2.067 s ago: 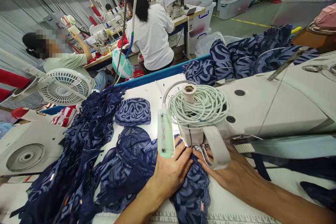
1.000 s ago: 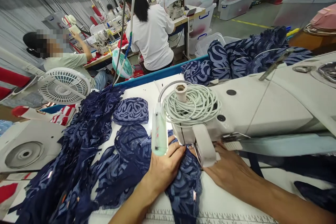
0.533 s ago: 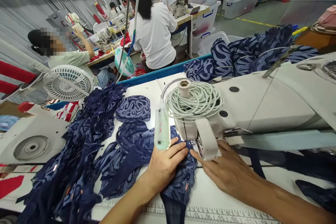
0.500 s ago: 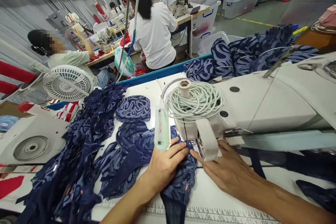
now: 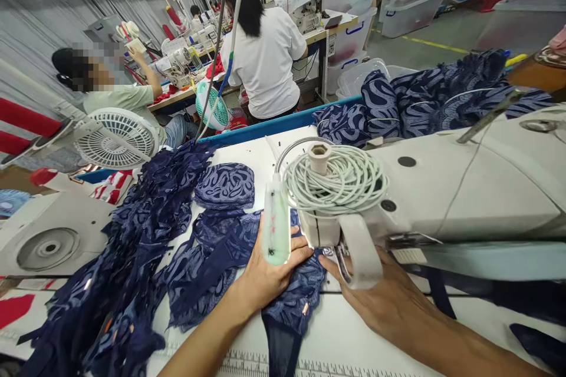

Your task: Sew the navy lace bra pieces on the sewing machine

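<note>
A navy lace garment piece (image 5: 303, 300) with a sheer mesh tail lies under the head of a white sewing machine (image 5: 469, 171). My left hand (image 5: 272, 271) rests flat on its left side, fingers stretched toward the needle area and partly behind a small lit lamp (image 5: 276, 230). On the other side, my right hand (image 5: 384, 294) has its index finger extended to the fabric's edge near the presser foot. A curved white machine lever (image 5: 365, 253) covers part of that hand. The needle itself is hidden from view.
Navy lace pieces (image 5: 206, 271) and a long heap of joined ones (image 5: 124, 235) lie to the left. Coiled pale cord (image 5: 336, 179) sits on the machine head. Bundled lace (image 5: 407, 100) is behind. A white fan (image 5: 117, 138) and two seated people are farther off.
The lace piece has shifted slightly, its mesh tail now farther left. My left hand has moved a little left, with its fingers still on the fabric. The camera view has shifted slightly.
</note>
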Demonstrator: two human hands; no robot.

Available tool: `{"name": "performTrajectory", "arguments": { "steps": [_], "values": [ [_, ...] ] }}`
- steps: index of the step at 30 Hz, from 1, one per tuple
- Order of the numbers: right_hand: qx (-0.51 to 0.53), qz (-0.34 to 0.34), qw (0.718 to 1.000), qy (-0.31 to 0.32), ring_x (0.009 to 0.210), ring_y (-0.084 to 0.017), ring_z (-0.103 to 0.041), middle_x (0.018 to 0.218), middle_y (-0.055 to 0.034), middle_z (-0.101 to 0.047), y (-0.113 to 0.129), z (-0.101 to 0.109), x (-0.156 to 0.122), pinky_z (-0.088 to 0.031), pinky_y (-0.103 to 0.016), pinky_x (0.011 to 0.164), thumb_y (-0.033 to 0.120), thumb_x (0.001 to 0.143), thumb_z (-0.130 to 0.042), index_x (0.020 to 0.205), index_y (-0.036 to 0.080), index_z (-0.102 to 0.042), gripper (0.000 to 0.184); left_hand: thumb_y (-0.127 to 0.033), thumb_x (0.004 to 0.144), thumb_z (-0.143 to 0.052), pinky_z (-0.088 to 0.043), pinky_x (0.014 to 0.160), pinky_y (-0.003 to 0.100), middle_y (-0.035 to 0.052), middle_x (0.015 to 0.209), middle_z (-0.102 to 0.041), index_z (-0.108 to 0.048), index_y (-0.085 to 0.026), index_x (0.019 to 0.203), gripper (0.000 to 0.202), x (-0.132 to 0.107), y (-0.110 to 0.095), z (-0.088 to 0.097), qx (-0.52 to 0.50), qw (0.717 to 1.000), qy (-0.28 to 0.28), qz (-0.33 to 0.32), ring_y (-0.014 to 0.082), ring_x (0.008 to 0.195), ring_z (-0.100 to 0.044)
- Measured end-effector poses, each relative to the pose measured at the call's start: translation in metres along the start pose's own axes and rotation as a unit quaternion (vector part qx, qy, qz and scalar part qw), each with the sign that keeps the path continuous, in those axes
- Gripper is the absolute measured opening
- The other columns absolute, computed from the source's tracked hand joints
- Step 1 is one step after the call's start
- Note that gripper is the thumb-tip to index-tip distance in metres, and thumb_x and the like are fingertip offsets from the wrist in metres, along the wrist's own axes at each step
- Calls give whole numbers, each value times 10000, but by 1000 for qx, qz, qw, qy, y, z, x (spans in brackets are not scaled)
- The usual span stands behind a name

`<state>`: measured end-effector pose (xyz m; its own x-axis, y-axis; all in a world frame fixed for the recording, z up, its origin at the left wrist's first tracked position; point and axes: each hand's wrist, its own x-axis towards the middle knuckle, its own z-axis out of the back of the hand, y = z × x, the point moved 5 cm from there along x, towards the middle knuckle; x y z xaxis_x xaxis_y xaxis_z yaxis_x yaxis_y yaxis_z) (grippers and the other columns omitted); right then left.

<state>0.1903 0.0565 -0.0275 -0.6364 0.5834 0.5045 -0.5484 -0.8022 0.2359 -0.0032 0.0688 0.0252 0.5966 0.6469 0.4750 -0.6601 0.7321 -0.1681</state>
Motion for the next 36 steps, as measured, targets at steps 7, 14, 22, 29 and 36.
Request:
{"name": "performTrajectory", "arguments": {
  "steps": [7, 14, 22, 29, 36],
  "values": [
    [-116, 52, 992, -7, 995, -277, -624, 969, -123, -702, 4, 4, 8, -543, -448, 864, -26, 834, -477, 1273, 134, -642, 495, -76, 909, -481, -338, 1183, 555, 45, 1100, -738, -677, -247, 1158, 360, 8, 10, 2, -9, 1000, 3, 19, 224, 1175, -629],
    [-24, 5, 1000, -12, 930, -233, -639, 877, -101, -689, 3, 27, 31, -538, -318, 662, 56, 940, -408, 1058, 135, -715, 338, -34, 881, -470, -382, 1183, 443, 18, 1178, -720, -676, -250, 1187, 427, 18, 21, -9, 12, 997, 70, 21, 203, 1242, -582],
    [-30, 6, 998, -54, 813, -236, -660, 800, -83, -702, 2, 30, 30, -488, -406, 767, 161, 996, -445, 1058, 149, -721, 283, 2, 840, -512, -359, 1138, 598, 67, 1184, -709, -636, -245, 1250, 495, -6, 18, -4, 36, 993, 107, 44, 220, 1169, -617],
    [-75, 55, 995, -39, 772, -230, -675, 810, -75, -727, 5, 22, 27, -437, -468, 908, 164, 1014, -360, 1098, 154, -695, 345, -227, 890, -617, -457, 992, 578, 89, 1094, -663, -622, -200, 1112, 223, -36, -47, 27, 93, 977, 27, 192, 275, 1049, -600],
    [-2, 21, 999, 44, 788, -208, -662, 910, -78, -715, 15, 31, 40, -483, -372, 775, 185, 1010, -324, 1079, 196, -664, 347, 10, 828, -506, -445, 647, 313, 8, 712, -548, -488, -201, 804, 214, -59, -89, 12, 212, 948, -95, 219, 185, 651, -525]
  ]
}}
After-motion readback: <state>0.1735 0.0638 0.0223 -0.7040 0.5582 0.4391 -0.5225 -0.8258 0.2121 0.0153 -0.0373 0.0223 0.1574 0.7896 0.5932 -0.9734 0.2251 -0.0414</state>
